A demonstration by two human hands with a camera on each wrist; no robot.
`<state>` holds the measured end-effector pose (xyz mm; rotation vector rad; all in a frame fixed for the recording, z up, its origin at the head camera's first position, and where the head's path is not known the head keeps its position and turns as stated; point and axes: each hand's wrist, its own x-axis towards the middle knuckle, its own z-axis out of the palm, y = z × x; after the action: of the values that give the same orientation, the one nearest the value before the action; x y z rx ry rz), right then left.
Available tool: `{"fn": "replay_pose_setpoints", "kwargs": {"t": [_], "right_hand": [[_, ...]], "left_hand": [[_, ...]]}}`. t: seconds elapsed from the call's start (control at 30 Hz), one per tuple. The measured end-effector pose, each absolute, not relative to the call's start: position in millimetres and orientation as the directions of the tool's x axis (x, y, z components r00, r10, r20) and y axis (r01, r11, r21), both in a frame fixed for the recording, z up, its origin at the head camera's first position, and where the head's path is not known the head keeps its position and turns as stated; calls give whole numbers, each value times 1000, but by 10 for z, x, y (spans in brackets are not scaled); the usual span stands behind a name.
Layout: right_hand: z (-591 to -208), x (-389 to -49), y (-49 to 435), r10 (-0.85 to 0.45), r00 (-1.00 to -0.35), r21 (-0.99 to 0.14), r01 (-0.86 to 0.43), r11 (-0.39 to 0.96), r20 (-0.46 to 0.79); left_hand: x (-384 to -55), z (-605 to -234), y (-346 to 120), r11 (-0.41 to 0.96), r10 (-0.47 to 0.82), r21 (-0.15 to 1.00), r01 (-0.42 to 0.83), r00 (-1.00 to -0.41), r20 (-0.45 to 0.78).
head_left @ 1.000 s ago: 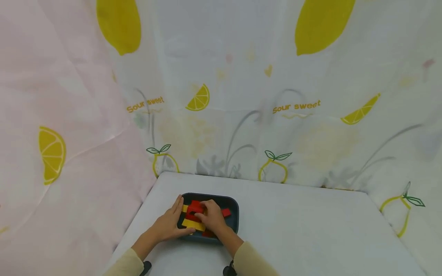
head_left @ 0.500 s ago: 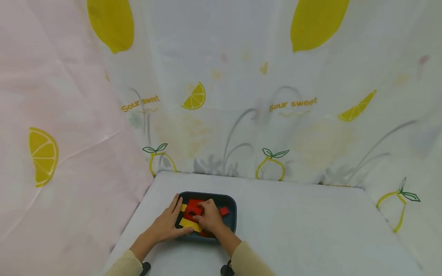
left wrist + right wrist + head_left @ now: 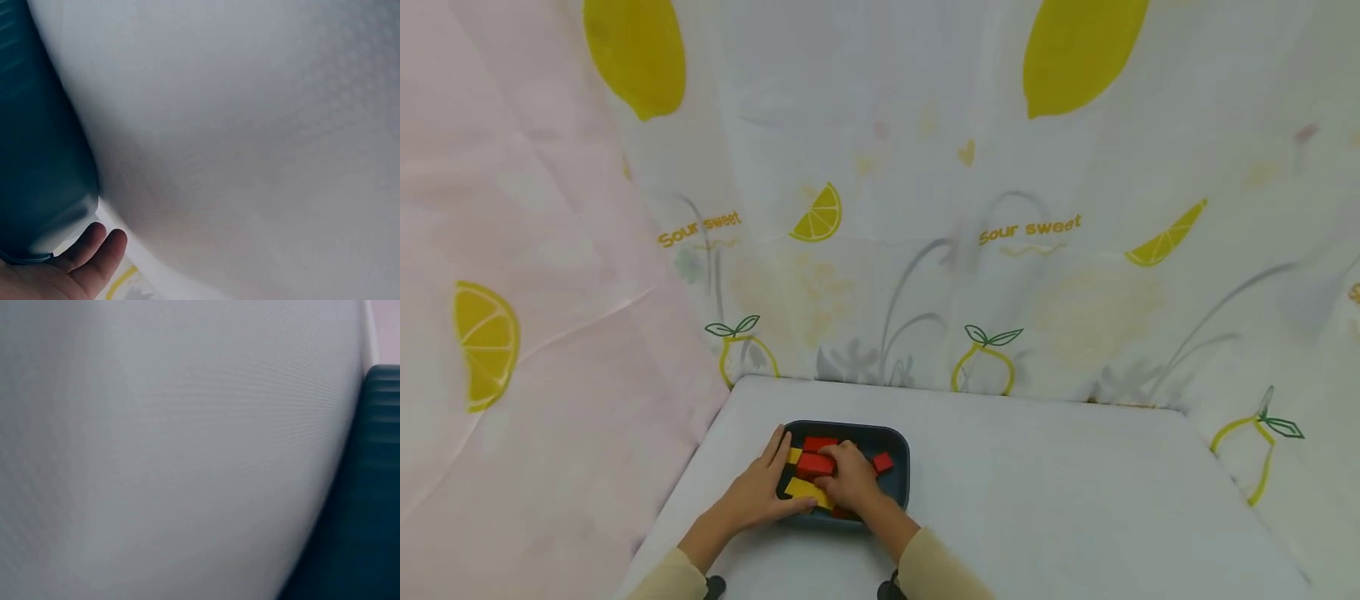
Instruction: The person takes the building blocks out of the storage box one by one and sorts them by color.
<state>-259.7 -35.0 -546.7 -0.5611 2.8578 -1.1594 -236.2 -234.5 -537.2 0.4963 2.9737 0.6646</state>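
In the head view a dark blue tray (image 3: 898, 492) holds red and yellow toy blocks. My right hand (image 3: 855, 482) reaches into it and pinches the right end of a red block (image 3: 814, 465) between thumb and fingers. My left hand (image 3: 758, 490) rests against the tray's left side, its fingers straight along the rim and its thumb stretched over the near edge by a yellow block (image 3: 806, 492). A second red block (image 3: 820, 443) lies behind the pinched one. In the left wrist view, two fingertips of the left hand (image 3: 75, 269) show beside the tray's outer wall (image 3: 44, 137).
Under the tray is a white table (image 3: 1037, 492), which extends far to the right. A lemon-print cloth (image 3: 880, 208) hangs behind and beside it. A small red block (image 3: 882, 462) sits at the tray's right. The right wrist view shows the tray's ribbed wall (image 3: 375, 487).
The pinched red block has turned, so its dark hole no longer shows, and a gap now separates it from the red block behind. The left hand keeps its place at the tray.
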Motion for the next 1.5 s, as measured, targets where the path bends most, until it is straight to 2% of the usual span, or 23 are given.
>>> {"fn": "replay_pose_setpoints", "kwargs": {"t": [0.23,0.47,0.87,1.13,1.3,1.5], "right_hand": [[-5359,-2693,-204,-393,-889,-657,-444,609,236],[-5279,-2776,5,-393,-884,-637,-459,619,254],[-4983,-2815,217,-384,-859,-689,-505,521,339],[-4925,-2893,389,-318,-880,-742,-470,478,353],[-5016,-2938,551,-251,-904,-771,-427,473,347],[-5146,-3074,846,-129,-954,-791,-298,535,272]], "left_hand": [[-2447,-5269,-2280,888,325,336,315,-945,29],[-2399,-5338,-2331,913,302,287,290,-953,5],[-2277,-5373,-2473,940,251,235,245,-968,6],[-2211,-5314,-2677,940,258,228,255,-966,17],[-2118,-5318,-2806,942,246,234,240,-969,3],[-2191,-5349,-2760,926,253,283,248,-967,20]]}}
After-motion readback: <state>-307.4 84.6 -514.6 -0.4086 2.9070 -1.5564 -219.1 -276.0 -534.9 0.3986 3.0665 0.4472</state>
